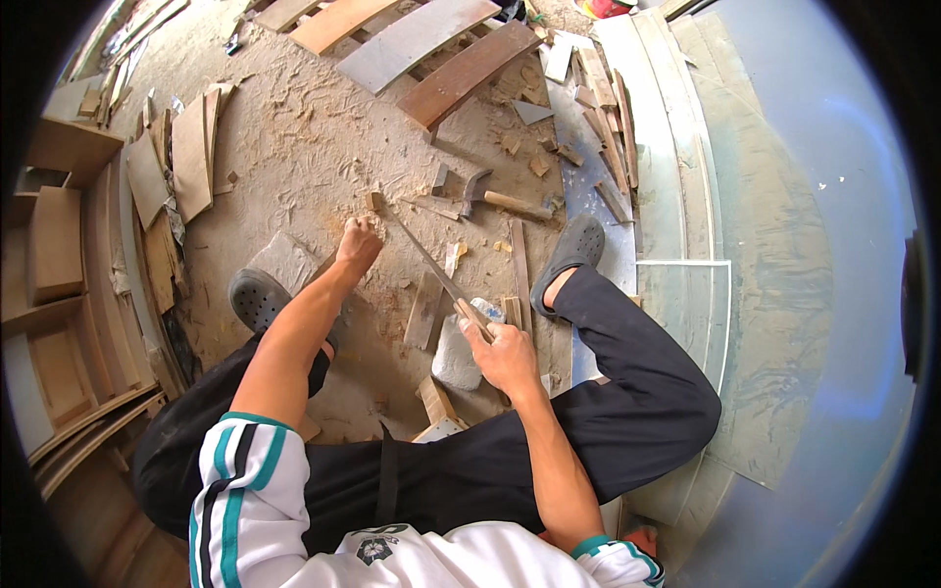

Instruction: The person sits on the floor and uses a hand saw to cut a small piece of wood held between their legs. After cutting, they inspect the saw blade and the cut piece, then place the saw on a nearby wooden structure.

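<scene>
My right hand [505,359] is wrapped around the handle of a long, narrow-bladed hand tool [428,258]. Its thin blade slants up and left across the dusty floor, and whether it is a file or a saw seen edge-on I cannot tell. The tool's far end comes close to a small wooden block [373,201]. Just below that block, my left hand [360,247] is closed low over the floor; whatever its fingers hold is hidden. Pale shavings lie beside it. To the right rests a tool with a curved metal head [475,190] and a wooden handle [519,205].
My feet, in grey clogs [259,300], flank the work spot. Boards [470,73] lie across the far side. Wood scraps [201,152] lean at left beside a wooden cabinet [61,245]. A whitish lump [457,355] sits below the tool; glass-like sheets [774,255] are at right.
</scene>
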Motion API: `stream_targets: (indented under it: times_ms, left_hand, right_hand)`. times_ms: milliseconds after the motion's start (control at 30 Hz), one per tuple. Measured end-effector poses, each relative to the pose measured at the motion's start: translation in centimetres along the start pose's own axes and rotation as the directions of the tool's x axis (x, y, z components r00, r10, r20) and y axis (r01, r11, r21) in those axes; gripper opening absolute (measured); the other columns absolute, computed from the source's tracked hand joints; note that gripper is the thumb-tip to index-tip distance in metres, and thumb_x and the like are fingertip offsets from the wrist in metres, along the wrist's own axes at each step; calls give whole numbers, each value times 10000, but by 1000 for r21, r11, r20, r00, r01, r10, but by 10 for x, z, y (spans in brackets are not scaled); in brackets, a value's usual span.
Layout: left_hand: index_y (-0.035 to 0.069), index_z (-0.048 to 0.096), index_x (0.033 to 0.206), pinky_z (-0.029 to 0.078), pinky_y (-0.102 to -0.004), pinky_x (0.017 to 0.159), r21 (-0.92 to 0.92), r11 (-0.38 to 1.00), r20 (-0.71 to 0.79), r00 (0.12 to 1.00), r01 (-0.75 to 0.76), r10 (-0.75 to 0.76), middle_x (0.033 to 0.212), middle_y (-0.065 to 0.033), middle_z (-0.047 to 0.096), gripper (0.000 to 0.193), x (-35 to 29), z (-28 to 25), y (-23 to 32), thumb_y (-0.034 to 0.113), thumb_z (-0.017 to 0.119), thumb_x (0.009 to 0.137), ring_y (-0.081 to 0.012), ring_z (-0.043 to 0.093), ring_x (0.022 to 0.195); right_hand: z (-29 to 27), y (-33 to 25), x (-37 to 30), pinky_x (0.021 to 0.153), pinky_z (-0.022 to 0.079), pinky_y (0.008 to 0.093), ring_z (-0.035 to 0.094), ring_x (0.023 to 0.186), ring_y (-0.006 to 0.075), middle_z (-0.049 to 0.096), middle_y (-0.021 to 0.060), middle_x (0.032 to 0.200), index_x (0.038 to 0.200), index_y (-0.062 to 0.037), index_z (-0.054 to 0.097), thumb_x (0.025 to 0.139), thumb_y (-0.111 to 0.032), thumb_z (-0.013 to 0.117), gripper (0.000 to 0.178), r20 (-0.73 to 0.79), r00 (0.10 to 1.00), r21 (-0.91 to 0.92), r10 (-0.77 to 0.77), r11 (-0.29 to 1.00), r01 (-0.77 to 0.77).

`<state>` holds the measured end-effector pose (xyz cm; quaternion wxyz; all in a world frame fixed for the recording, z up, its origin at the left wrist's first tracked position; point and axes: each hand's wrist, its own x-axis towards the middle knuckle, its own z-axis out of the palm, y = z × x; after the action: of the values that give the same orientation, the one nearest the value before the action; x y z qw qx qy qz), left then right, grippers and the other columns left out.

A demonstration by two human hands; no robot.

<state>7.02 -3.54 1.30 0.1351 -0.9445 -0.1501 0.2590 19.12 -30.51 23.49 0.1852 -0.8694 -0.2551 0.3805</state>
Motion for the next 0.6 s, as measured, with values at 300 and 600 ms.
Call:
stream_targets:
  times_ms: [300, 600]
  left_hand:
    - [105, 726, 924, 396, -407, 935, -101, 985, -208, 971, -142, 119, 1006, -70, 675, 184, -26, 16, 22, 244, 617, 873, -214, 582, 1040]
    - [116, 730, 756, 498, -348, 726, -160, 986, -124, 992, -46, 26, 889, -55, 713, 171, -23, 20, -17, 160, 602, 860, -224, 642, 938]
  right_hand:
    - [5, 14, 5, 713, 496, 521, 638, 772, 484, 631, 328, 766, 736, 50, 639, 878, -572, 572, 642, -79, 997, 1, 23, 1000, -23]
    - [11, 12, 4, 675, 478, 505, 613, 712, 472, 599, 306, 698, 711, 52, 612, 884, -559, 576, 636, -109, 993, -21, -46, 999, 44]
